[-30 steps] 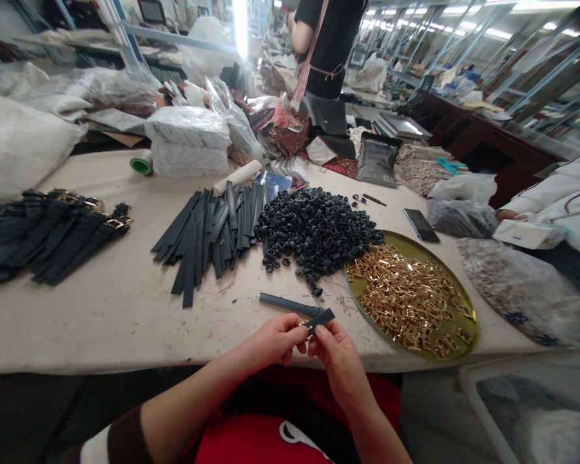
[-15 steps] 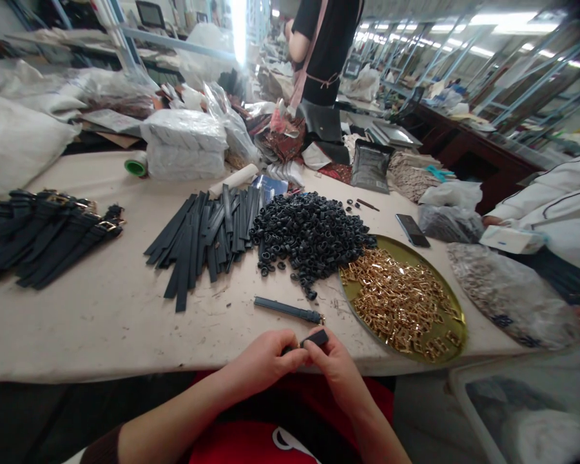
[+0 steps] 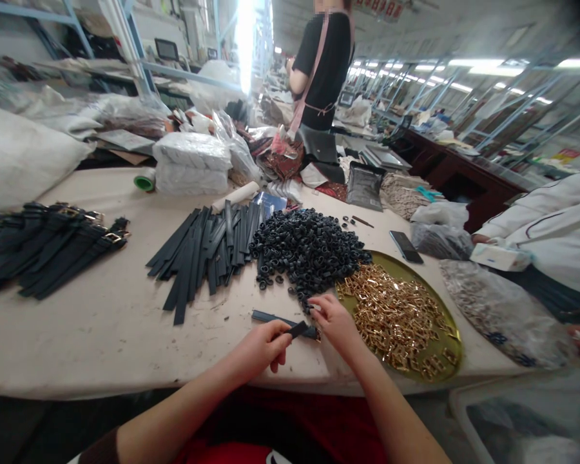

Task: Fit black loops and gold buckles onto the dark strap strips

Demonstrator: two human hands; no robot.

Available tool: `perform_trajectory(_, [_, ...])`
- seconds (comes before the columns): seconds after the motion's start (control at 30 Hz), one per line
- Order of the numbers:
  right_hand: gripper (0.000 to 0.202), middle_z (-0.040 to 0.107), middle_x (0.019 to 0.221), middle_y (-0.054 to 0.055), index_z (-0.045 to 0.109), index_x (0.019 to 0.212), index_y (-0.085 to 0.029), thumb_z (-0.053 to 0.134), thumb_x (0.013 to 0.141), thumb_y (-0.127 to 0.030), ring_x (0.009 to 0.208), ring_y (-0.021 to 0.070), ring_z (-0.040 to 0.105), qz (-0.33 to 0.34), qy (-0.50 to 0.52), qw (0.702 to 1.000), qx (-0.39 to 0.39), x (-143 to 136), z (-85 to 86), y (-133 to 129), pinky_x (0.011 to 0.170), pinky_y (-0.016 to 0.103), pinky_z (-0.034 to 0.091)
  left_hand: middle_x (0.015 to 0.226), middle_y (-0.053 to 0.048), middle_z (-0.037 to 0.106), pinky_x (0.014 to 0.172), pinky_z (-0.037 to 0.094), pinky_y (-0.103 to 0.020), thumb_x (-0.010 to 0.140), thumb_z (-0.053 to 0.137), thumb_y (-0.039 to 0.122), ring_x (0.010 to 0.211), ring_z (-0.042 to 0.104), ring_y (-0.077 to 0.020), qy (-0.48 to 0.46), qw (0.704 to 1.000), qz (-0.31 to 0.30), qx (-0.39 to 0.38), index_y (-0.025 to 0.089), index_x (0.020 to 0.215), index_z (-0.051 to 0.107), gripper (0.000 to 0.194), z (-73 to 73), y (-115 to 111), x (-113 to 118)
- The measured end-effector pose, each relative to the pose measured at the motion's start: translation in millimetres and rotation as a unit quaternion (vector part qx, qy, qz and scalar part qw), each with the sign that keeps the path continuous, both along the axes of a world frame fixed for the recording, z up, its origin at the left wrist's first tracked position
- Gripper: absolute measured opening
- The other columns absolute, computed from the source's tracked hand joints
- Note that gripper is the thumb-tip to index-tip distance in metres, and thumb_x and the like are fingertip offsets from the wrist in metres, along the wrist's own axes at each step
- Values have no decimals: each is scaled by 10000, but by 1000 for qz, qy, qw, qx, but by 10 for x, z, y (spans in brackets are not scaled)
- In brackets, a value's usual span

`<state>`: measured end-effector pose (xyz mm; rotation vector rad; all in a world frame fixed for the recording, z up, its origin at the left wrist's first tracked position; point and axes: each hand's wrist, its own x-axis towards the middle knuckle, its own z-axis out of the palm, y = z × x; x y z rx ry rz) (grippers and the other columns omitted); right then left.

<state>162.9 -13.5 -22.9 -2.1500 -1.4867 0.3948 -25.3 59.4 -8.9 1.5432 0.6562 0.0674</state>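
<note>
My left hand (image 3: 265,345) is closed on a short dark strap (image 3: 298,329), whose end points up to the right. Fingers of my right hand (image 3: 332,320) pinch at a small black strap loop at the near tip of the loop pile (image 3: 314,245). Beneath the held strap, another dark strap (image 3: 270,316) lies on the table, partly covered by it. To the right of my right hand, a round gold tray (image 3: 452,322) carries a heap of gold buckles (image 3: 399,316). Flat dark strips (image 3: 198,258) lie fanned out left of the loops.
Buckled straps (image 3: 62,248) are stacked at the left. Behind the strips stand wrapped white packs (image 3: 192,161) and a green-cored tape roll (image 3: 144,183). A phone (image 3: 406,247) and a plastic bag (image 3: 493,309) lie right. One person (image 3: 321,71) stands beyond; another's white sleeve (image 3: 546,200) shows right.
My hands have come apart. The right hand has moved forward to the edge of the loop pile, while the left keeps the strap and has shifted slightly left. The camera view has tilted up.
</note>
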Motion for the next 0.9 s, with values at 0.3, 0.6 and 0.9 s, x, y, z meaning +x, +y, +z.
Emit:
perform_trajectory(0.3, [156,583,828,61,573,819,-186,435,759,-144,798,179,524,12,-81,996,-35,-8,-73,14,736,270,384,440,83,431,352,307,-179,777,376,371,338,381,-76,42,998,29,33,182,721,448,209,-103,35,106])
perform_trajectory(0.6, [158,605,764,64,548,825,-159,408,755,-181,696,163,548,-91,2,996,-16,99,3,85,647,269,397,484,66,453,420,314,-199,800,359,387,407,436,-95,72,990,19,118,181,737,493,254,40,86,139])
perform_trajectory(0.9, [306,545,552,-44,490,656,-166,620,672,-442,483,76,471,-79,447,891,13,-273,173,-203,512,215,369,560,36,534,495,253,-214,818,391,344,517,468,-107,46,966,23,255,195,728,549,234,208,31,233])
